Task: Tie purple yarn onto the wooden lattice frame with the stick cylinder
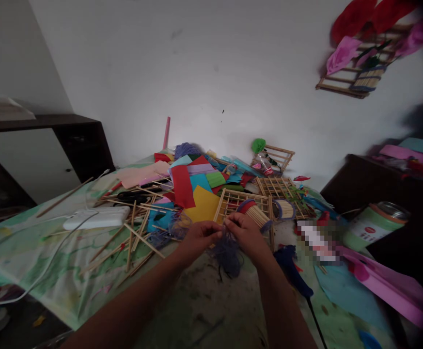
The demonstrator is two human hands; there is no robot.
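Close together over the near middle of the table are my left hand (199,240) and my right hand (246,235), both with fingertips pinched. A loose tangle of purple yarn (229,259) hangs below and between them, and a strand seems to run into both pinches. Just beyond my fingers lies a frame of thin wooden sticks (223,203). Leaning on it, behind my right hand, is a small stick cylinder (257,214) with purple and red bands. The exact strand at my fingertips is too small to make out.
Colored paper sheets (201,199) and loose wooden sticks (133,237) cover the table's middle and left. A white power strip (98,218) with cables sits left. At right are a dark blue glue gun (293,271) with its cord, pink paper (389,286) and a green can (376,225).
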